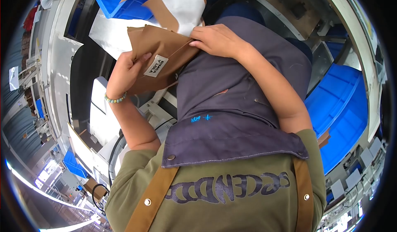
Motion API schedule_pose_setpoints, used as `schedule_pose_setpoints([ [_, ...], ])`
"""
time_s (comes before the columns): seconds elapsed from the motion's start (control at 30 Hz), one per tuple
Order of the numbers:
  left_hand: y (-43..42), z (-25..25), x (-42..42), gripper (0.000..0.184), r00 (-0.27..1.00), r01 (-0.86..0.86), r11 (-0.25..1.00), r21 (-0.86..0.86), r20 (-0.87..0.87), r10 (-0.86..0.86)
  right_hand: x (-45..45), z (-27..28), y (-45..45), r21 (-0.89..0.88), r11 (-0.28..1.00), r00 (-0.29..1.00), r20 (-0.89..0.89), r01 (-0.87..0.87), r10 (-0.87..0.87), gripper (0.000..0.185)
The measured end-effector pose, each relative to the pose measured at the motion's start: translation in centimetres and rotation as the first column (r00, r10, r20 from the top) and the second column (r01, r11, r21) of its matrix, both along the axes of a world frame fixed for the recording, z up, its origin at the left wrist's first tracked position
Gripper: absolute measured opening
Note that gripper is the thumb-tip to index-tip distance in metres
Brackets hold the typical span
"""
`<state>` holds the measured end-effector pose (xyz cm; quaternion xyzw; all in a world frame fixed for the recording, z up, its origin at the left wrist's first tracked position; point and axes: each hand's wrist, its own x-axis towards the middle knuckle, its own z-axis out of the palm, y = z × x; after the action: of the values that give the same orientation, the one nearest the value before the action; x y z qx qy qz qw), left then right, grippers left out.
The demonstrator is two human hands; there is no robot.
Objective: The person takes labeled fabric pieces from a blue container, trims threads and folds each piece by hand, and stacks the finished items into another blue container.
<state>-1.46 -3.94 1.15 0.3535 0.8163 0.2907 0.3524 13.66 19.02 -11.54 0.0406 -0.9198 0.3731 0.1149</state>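
- The left hand [126, 70] is bent around the near left side of the brown piece [155, 45]. It grips it, with the thumb lying on top.
- The right hand [213, 40] pinches the right edge of the brown piece, far from the chest. Its thumb and fingers are close together there.
- The brown piece is held up between the two hands, past the lap. It is soft and a bit crumpled, and its right side is against the dark apron [231, 79].
- A small white label [156, 66] is on the brown piece, just right of the left thumb. It says "BIMBA Y LOLA" and sits at a slant.
- A bead bracelet [115, 98] goes around the left wrist.
- Farther out, behind the brown piece, there is a white and brown piece [184, 6]. It goes up close to the right hand.
- A blue bin [120, 2] is at the far left. The white and brown piece covers part of it.
- White machine parts [103, 118] are on the left, near the left arm.
- More blue bins [337, 108] are well over to the right, past the right arm. A bit of brown stuff [324, 137] shows at their near left side. I cannot tell what it is.
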Motion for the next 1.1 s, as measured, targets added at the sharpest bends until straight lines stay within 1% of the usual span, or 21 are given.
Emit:
schedule_pose_setpoints([
  [0.03, 0.2, 0.0, 0.0, 0.024, 0.999, 0.01, 0.999, -0.044, -0.031, -0.011, 0.1, -0.4, 0.2, 0.062, 0.998, 0.999, -0.029, 0.026, -0.024, 0.022],
  [0.13, 1.2, -0.5, 0.5, 0.023, 0.989, 0.116, 0.993, -0.036, -0.091, -0.119, 0.2, -1.2, 0.2, 0.191, 0.977, 0.994, -0.068, 0.098, -0.086, 0.024],
  [0.3, 1.3, 0.2, 0.1, 0.023, 0.958, -0.063, 0.993, -0.098, -0.286, 0.032, 0.5, -1.4, 1.0, 0.36, 0.92, 0.988, -0.062, 0.156, -0.143, 0.017],
  [0.33, 1.0, 0.3, -0.4, 0.023, 0.943, -0.108, 0.989, -0.096, -0.324, 0.072, 0.7, -1.4, 1.1, 0.375, 0.922, 0.994, 0.003, 0.096, -0.105, 0.015],
  [0.4, 0.3, -1.6, -1.5, 0.026, 0.911, -0.181, 0.977, 0.113, -0.355, 0.21, 1.1, 1.0, 0.9, 0.391, 0.92, 0.991, 0.133, -0.025, -0.03, 0.012],
  [0.43, 0.5, -2.6, -1.7, 0.027, 0.893, -0.215, 0.948, 0.233, -0.346, 0.287, 1.0, 1.9, 0.1, 0.416, 0.905, 0.988, 0.155, -0.09, 0.027, 0.012],
  [0.47, 0.6, -3.7, -1.8, 0.029, 0.873, -0.244, 0.905, 0.349, -0.327, 0.362, 0.9, 2.2, -1.1, 0.41, 0.901, 0.98, 0.185, -0.142, 0.07, 0.019],
  [0.5, 1.3, -4.6, -1.3, 0.03, 0.869, -0.383, 0.868, 0.315, -0.196, 0.455, 0.8, 3.0, -2.4, 0.39, 0.903, 0.976, 0.181, -0.183, 0.12, 0.016],
  [0.57, 2.6, -7.3, 0.2, 0.029, 0.885, -0.395, 0.872, 0.289, -0.137, 0.445, 0.4, 3.7, -4.4, 0.371, 0.887, 0.96, 0.159, -0.276, 0.232, 0.011],
  [0.6, 3.5, -7.8, 1.9, 0.031, 0.899, -0.435, 0.853, 0.288, 0.085, 0.43, 0.1, 3.3, -5.2, 0.372, 0.869, 0.945, 0.144, -0.327, 0.294, 0.009],
  [0.63, 4.6, -8.2, 3.6, 0.031, 0.857, -0.501, 0.788, 0.357, 0.332, 0.394, -0.1, 3.0, -5.7, 0.413, 0.834, 0.93, 0.135, -0.365, 0.341, 0.009],
  [0.67, 5.3, -8.3, 5.0, 0.03, 0.737, -0.61, 0.727, 0.314, 0.561, 0.376, -0.2, 3.1, -5.9, 0.381, 0.841, 0.923, 0.169, -0.385, 0.346, 0.009],
  [0.73, 6.5, -6.5, 6.6, 0.033, 0.583, -0.683, 0.682, 0.262, 0.757, 0.293, 0.0, 3.2, -6.0, 0.312, 0.853, 0.903, 0.242, -0.418, 0.354, 0.009],
  [0.83, 6.6, -6.4, 6.9, 0.033, 0.849, -0.426, 0.879, 0.216, 0.43, 0.307, 0.5, 2.1, -6.0, 0.213, 0.909, 0.934, 0.085, -0.358, 0.348, 0.011],
  [0.87, 7.1, -6.3, 7.5, 0.034, 0.961, -0.263, 0.915, 0.307, 0.165, 0.221, 0.6, 2.7, -5.8, 0.18, 0.909, 0.926, 0.091, -0.376, 0.366, 0.012],
  [0.93, 6.7, -7.6, 6.1, 0.031, 0.94, -0.317, 0.922, 0.221, 0.206, 0.273, 0.6, 4.2, -5.2, 0.114, 0.907, 0.913, 0.1, -0.405, 0.395, 0.015],
  [0.97, 6.4, -7.7, 5.2, 0.029, 0.921, -0.367, 0.9, 0.236, 0.231, 0.314, 0.6, 4.5, -4.5, -0.043, 0.919, 0.919, 0.029, -0.391, 0.393, 0.02],
  [1.0, 6.0, -7.8, 4.2, 0.028, 0.899, -0.417, 0.874, 0.251, 0.258, 0.355, 0.6, 4.8, -3.7, -0.258, 0.9, 0.936, -0.089, -0.352, 0.341, 0.023],
  [1.03, 5.2, -8.1, 3.1, 0.024, 0.871, -0.44, 0.846, 0.301, 0.374, 0.319, 0.6, 5.1, -2.8, -0.463, 0.825, 0.945, -0.191, -0.324, 0.264, 0.026],
  [1.07, 5.1, -7.1, 3.3, 0.023, 0.889, -0.416, 0.823, 0.386, 0.364, 0.278, 0.7, 5.5, -1.9, -0.646, 0.701, 0.949, -0.269, -0.303, 0.163, 0.029],
  [1.1, 4.3, -6.3, 2.8, 0.022, 0.915, -0.33, 0.897, 0.293, 0.332, 0.228, 1.1, 6.4, -0.6, -0.784, 0.592, 0.98, -0.192, -0.188, 0.057, 0.032],
])
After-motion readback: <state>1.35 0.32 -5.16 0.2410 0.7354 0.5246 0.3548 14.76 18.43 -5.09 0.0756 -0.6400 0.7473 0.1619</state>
